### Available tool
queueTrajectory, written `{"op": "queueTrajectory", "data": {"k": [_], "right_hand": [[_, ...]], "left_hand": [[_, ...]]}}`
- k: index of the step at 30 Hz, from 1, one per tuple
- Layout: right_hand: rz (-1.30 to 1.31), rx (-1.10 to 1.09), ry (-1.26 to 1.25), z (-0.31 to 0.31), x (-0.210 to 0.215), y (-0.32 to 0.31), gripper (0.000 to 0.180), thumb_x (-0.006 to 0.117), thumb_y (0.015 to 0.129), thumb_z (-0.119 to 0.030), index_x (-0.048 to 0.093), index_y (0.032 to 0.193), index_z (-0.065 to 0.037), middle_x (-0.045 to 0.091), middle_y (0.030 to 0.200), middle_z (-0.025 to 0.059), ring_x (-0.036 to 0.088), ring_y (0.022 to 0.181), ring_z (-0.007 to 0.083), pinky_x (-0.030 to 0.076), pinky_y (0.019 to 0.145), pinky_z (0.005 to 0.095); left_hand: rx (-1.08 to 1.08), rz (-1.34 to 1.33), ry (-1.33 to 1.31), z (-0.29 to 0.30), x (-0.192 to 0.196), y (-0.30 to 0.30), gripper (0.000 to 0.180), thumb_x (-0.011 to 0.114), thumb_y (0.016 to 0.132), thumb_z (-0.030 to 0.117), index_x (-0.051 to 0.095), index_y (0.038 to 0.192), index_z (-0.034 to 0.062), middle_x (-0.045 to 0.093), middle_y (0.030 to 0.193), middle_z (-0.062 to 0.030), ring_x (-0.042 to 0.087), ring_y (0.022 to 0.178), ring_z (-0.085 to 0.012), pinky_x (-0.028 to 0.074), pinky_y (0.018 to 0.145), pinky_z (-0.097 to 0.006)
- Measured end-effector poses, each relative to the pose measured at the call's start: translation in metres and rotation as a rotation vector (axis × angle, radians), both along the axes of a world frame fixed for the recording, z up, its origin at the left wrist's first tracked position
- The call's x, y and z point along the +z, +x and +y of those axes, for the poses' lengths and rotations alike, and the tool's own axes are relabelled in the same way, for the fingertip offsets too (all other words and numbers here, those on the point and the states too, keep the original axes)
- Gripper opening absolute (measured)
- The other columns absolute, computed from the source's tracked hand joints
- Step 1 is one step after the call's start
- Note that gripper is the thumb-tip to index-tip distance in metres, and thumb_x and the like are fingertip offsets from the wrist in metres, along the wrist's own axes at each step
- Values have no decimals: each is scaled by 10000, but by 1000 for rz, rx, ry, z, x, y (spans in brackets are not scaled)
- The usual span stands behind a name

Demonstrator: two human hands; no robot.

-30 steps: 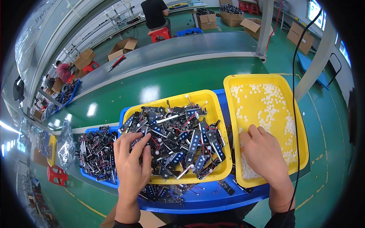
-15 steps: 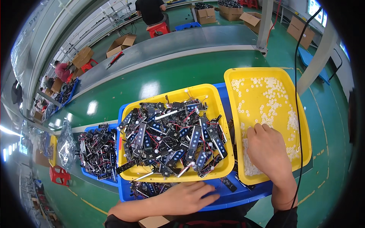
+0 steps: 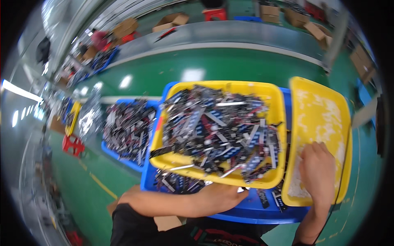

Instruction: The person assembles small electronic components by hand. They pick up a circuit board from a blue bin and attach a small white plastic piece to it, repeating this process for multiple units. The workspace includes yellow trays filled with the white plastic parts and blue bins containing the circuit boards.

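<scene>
The left hand (image 3: 219,197) lies flat in the blue bin (image 3: 246,211), its grip just under the near rim of the yellow tray (image 3: 230,179) heaped with dark parts (image 3: 217,127). The right hand (image 3: 318,170) rests, fingers curled, on white pieces (image 3: 316,119) inside the second yellow tray (image 3: 295,88).

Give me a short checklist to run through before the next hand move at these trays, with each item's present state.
1. Left hand in view, low by the blue bin rim: ok.
2. Left hand holding a part: cannot tell, blurred.
3. Right hand resting in the right yellow tray on the white pieces: ok.
4. Middle yellow tray sits level: not ok, it looks tilted on the blue bin.
5. Dark parts stay inside it: not ok, some overhang the near rim.
</scene>
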State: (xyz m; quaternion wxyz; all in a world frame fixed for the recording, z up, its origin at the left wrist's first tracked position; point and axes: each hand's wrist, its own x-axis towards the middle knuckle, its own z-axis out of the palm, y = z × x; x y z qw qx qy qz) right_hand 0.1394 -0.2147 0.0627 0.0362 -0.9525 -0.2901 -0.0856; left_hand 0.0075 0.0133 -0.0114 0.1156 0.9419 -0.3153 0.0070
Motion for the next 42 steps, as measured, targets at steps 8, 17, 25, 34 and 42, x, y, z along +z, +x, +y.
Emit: {"op": "queueTrajectory", "data": {"k": [8, 17, 25, 34, 42], "right_hand": [[-91, -3, 136, 7, 5, -3, 140, 552, 805, 58, 574, 942, 41, 510, 918, 193, 536, 853, 397, 438, 722, 448], [-59, 64, 203, 13, 10, -1, 88, 484, 889, 47, 533, 961, 34, 470, 888, 191, 514, 811, 394, 415, 696, 421], [-73, 95, 260, 12, 10, -1, 87, 487, 893, 50, 540, 960, 36, 477, 887, 186, 522, 804, 380, 433, 700, 383], [-43, 101, 310, 24, 16, -9, 102, 482, 900, 49, 551, 973, 34, 499, 875, 188, 539, 775, 372, 436, 674, 383], [-31, 169, 466, 25, 15, -11, 203, 532, 801, 119, 590, 980, 44, 550, 882, 183, 573, 764, 358, 459, 656, 390]], "left_hand": [[-50, 130, -134, 8, 0, -6, 207, 586, 771, 98, 600, 937, -24, 525, 1123, -275, 586, 1054, -383, 552, 779, -399], [-35, 106, -155, 17, 16, -6, 185, 603, 776, 85, 615, 908, -44, 588, 907, -168, 661, 797, -319, 575, 604, -370], [-151, 202, -140, 23, 33, -6, 170, 605, 761, 83, 577, 879, -37, 598, 873, -138, 611, 896, -276, 546, 688, -343], [-337, 396, -672, 49, 64, 6, 276, 628, 869, 127, 578, 1105, -7, 606, 976, -150, 610, 876, -309, 527, 708, -355], [-62, 991, -1198, 52, 89, 14, 627, 724, 820, 54, 451, 1384, 85, 588, 1082, -90, 612, 847, -145, 524, 690, -263]]}}
